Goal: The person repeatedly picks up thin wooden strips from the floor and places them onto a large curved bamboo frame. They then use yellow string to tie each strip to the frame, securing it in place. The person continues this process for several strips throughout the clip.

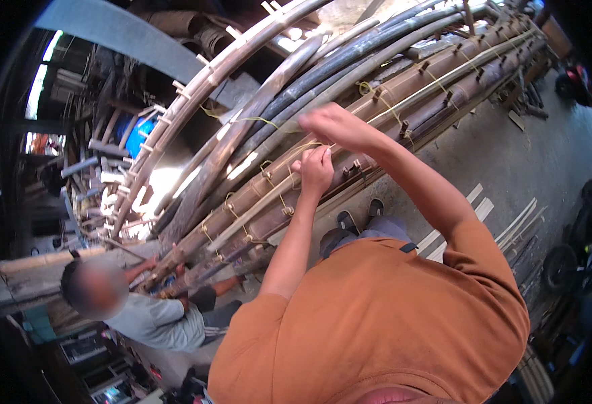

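Note:
My left hand (315, 168) is closed over long bamboo poles (393, 87) that lie side by side. A thin yellow-green cord (307, 145) runs to its fingertips, which pinch it. Just above and to the right, my right hand (336, 126) is raised over the poles, its fingers smeared by motion; whether it holds anything I cannot tell. Short wooden pegs (405, 128) stand out of the bamboo in rows, with loops of cord tied around the poles beside them. A light, narrow strip (249, 215) lies lengthwise between the poles.
At lower left a person in a grey shirt (158, 322) has a hand near the poles' end. A curved, pegged bamboo frame (188, 101) rises behind, beside dark bent poles (350, 64). Light wooden slats (481, 209) lie on the floor at right, near a wheel (560, 267).

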`<state>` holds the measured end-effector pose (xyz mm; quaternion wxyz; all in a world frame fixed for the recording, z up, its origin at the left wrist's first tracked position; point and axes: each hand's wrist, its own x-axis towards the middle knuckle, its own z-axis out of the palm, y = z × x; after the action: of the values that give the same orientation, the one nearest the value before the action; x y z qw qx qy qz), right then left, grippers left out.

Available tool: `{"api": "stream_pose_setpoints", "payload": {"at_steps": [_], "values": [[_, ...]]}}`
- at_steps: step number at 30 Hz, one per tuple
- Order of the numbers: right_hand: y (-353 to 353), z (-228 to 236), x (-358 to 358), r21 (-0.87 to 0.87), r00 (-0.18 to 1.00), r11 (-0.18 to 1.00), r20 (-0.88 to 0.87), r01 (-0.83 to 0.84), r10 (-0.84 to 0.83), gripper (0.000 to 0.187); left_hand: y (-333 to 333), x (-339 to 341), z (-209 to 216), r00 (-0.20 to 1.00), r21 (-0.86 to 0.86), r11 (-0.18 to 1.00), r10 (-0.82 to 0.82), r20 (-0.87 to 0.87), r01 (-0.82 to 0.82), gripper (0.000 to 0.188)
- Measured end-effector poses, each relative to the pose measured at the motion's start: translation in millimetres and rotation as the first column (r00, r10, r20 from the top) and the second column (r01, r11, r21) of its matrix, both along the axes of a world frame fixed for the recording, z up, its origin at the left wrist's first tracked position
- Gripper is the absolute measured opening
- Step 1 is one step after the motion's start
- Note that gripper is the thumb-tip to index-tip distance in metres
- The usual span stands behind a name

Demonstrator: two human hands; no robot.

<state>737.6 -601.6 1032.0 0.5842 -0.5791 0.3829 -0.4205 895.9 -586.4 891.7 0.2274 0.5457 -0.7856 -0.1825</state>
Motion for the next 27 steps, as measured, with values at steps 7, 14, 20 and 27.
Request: {"api": "stream_pose_setpoints", "payload": {"at_steps": [7, 14, 20, 27], "values": [[134.1, -132.0, 13.2, -0.51, 0.719, 0.814, -0.672, -0.277, -0.176, 0.03, 2.7, -26.2, 30.8, 0.943, 0.0, 1.0, -0.003, -0.332, 0.003, 0.018], [133.3, -127.5, 0.8, -0.519, 0.713, 0.794, -0.682, -0.317, -0.162, 0.034, -120.6, -37.1, 37.1, 0.892, -0.192, 0.967, 0.063, -0.448, -0.165, 0.021], [136.9, -113.6, -0.3, -0.433, 0.771, 0.877, -0.624, -0.207, -0.126, 0.032, -128.7, -39.7, -2.3, 0.988, 0.205, 0.967, 0.138, 0.071, -0.15, 0.023], [140.9, -114.4, 33.2, -0.412, 0.663, 0.902, -0.712, -0.129, -0.23, 0.013, -85.7, 50.0, 52.4, 0.984, 0.206, 0.966, 0.169, -0.053, -0.155, 0.037]]}}
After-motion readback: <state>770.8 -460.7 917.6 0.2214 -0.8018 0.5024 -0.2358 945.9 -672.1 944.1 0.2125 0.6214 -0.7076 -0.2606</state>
